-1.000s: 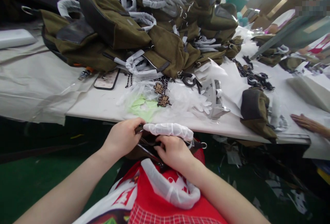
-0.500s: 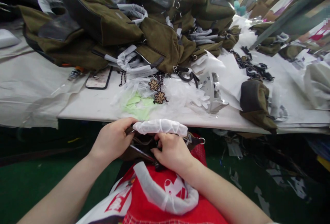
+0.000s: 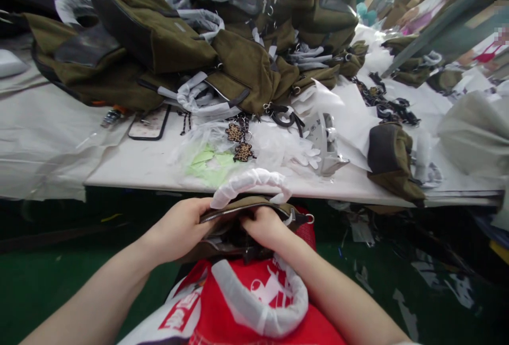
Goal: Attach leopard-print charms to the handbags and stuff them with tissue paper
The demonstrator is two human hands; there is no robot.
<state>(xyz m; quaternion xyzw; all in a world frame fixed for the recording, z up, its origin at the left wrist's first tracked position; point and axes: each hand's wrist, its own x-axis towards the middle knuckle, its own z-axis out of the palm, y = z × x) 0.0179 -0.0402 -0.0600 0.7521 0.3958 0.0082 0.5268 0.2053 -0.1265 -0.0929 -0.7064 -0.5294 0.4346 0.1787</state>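
Two hands point(image 3: 178, 230) point(image 3: 267, 228) crowd the bag's point(image 3: 229, 235) open, zippered edges.

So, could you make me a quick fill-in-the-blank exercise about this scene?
1. The left grip holds the open bag beside its metal ____.
2. The right grip is partly hidden ____ the bag.
3. The bag's wrapped handles are coloured ____.
4. The two charms on the table have a ____ print.

Missing words: zipper; inside; white; leopard.

White table point(image 3: 119, 167): olive bags point(image 3: 244, 67) heaped at back; phone point(image 3: 147, 124), crumpled clear plastic point(image 3: 274, 146) nearer front edge.
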